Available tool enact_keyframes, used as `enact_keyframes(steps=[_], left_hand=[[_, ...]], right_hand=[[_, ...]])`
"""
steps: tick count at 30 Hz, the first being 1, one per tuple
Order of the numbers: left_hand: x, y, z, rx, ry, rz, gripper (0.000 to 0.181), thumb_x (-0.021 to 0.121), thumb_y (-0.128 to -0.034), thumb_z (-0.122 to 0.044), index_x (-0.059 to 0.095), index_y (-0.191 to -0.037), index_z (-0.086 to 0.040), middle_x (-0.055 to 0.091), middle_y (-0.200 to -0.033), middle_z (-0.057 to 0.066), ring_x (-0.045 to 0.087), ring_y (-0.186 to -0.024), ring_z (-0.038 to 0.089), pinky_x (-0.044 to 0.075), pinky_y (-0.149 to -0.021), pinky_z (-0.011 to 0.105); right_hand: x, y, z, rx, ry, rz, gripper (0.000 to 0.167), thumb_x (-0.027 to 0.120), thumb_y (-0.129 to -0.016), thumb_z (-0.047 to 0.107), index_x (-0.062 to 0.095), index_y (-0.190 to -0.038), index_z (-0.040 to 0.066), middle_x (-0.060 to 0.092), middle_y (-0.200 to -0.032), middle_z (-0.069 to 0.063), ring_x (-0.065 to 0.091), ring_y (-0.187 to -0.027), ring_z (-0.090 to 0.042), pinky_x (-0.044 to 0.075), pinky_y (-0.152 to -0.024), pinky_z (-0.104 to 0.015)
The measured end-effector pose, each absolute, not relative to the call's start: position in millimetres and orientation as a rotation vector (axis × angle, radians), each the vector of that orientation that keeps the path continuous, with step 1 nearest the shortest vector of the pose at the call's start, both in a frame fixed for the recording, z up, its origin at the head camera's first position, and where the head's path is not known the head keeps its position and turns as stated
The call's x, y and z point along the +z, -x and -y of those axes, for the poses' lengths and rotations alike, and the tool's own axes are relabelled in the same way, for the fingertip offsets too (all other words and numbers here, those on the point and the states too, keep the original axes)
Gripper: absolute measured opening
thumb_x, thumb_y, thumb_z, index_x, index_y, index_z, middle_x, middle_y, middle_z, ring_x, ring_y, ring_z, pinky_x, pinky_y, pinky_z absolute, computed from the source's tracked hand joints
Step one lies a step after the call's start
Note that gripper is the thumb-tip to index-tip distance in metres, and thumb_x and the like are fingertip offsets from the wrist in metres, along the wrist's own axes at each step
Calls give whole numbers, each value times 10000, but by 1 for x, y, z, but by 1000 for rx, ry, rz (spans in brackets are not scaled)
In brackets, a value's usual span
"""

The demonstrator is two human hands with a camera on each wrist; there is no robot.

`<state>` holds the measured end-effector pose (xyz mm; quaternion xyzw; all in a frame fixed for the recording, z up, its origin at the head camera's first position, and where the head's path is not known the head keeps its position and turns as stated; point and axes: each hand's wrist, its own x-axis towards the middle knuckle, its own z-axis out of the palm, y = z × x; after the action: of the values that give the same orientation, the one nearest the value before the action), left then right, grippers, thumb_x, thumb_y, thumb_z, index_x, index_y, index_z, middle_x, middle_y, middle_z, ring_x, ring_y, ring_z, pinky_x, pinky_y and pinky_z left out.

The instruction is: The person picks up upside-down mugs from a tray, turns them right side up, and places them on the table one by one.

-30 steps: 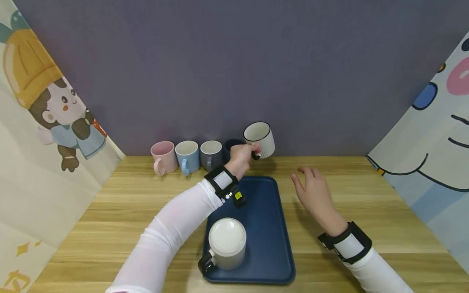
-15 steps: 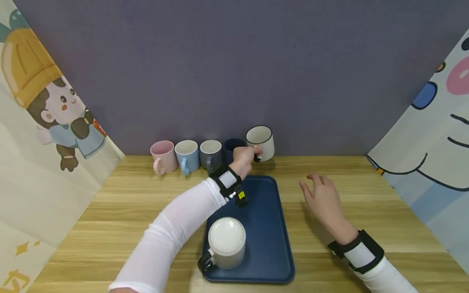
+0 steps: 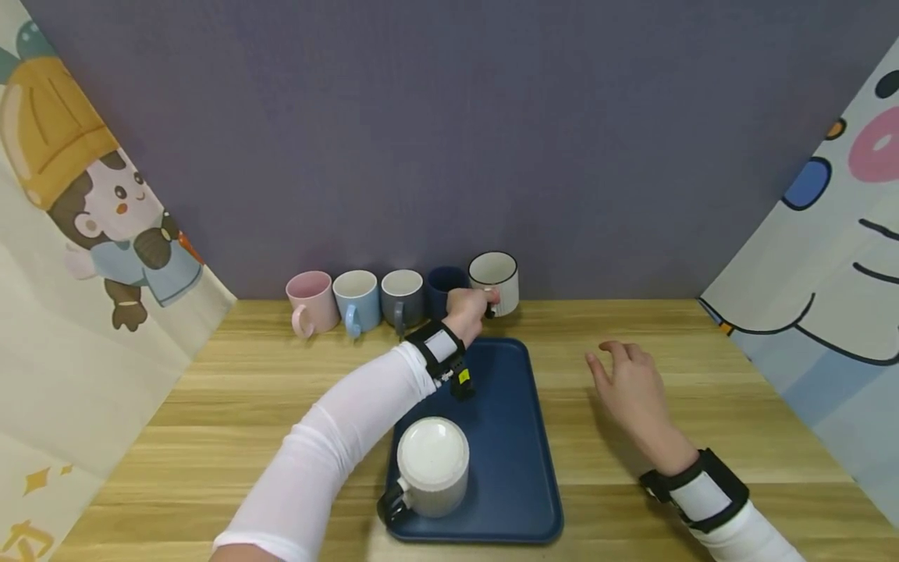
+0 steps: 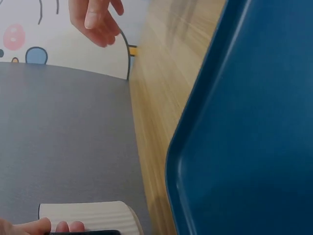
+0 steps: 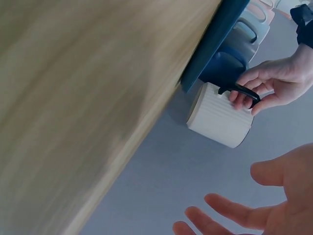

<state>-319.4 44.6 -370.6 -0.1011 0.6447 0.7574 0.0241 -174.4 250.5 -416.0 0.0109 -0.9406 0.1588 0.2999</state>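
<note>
My left hand [image 3: 467, 311] grips the black handle [image 5: 243, 91] of a white ribbed mug [image 3: 495, 275] with a black rim. That mug is upright at the right end of a row, beside a navy mug [image 3: 445, 285]; whether its base touches the table I cannot tell. In the left wrist view only part of the white mug [image 4: 98, 215] shows, at the bottom edge. To the right, over the table, my right hand [image 3: 635, 394] holds nothing, its fingers loosely bent and apart in the right wrist view.
A blue tray [image 3: 513, 460] lies in front of the row, bearing an upside-down white mug [image 3: 434, 468] with a black handle. Pink [image 3: 312, 300], light blue [image 3: 358, 299] and grey [image 3: 403, 297] mugs continue the row leftward. A grey wall [image 3: 449, 140] stands close behind.
My left hand has lowered the white mug beside the navy one. My right hand has drawn back to the right and toward me.
</note>
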Motion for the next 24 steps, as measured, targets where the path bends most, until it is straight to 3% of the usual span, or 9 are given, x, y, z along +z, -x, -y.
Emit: enact_keyframes(steps=[8,14,18,24], left_hand=[[-375,322,-50,2292,304,-2061,210,729,-717,62,710,-927,60,718,-988,135,632,-847,183,527,-836,337],[-381,322,-54,2229,374,-2157,200,754,-699,31,710,-894,40,676,-913,74,549,-807,161,451,-692,220],[-384,322,-55,2179,419,-2206,182,780,-713,-29,704,-874,10,613,-865,30,521,-811,161,435,-714,227],[-388,325,-55,2135,438,-2231,140,782,-737,-79,716,-843,-16,679,-903,64,568,-837,168,450,-751,239]], right_hand=[[-415,172,-260,409,0,2482,352,604,-924,216,601,-1066,-106,573,-1007,-370,540,-906,-542,444,-702,-610],[-414,171,-266,404,18,2495,355,599,-929,223,599,-1069,-103,566,-1016,-375,532,-920,-547,436,-718,-613],[-415,169,-271,405,49,2520,369,582,-941,235,592,-1086,-104,550,-1052,-386,519,-940,-559,438,-702,-624],[-414,168,-278,405,81,2531,378,562,-951,255,585,-1103,-90,539,-1073,-384,503,-949,-566,433,-666,-635]])
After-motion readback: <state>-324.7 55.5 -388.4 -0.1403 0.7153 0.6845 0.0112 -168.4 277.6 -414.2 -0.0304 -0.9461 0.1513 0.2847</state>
